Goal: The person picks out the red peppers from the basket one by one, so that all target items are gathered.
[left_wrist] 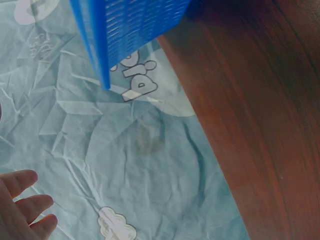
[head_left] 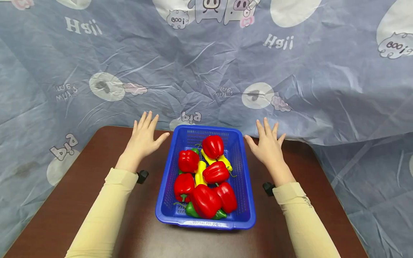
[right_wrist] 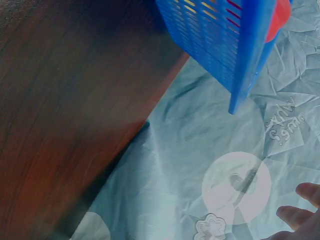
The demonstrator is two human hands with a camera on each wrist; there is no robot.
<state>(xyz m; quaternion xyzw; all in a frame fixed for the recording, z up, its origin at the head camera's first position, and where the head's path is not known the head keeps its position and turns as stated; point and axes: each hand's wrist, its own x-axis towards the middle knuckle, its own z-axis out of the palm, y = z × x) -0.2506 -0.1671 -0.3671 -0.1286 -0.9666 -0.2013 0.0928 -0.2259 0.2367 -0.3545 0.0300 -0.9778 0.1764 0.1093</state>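
Left hand: hung with fingers spread, gripping nothing.
Right hand: spread too, holding nothing; whether its thumb touched the blue basket was unclear.
Blue basket: stood on the table between them, apparently centred for reach from either side.
Peppers: red, yellow and green, lay heaped inside, seemingly kept together by its walls.
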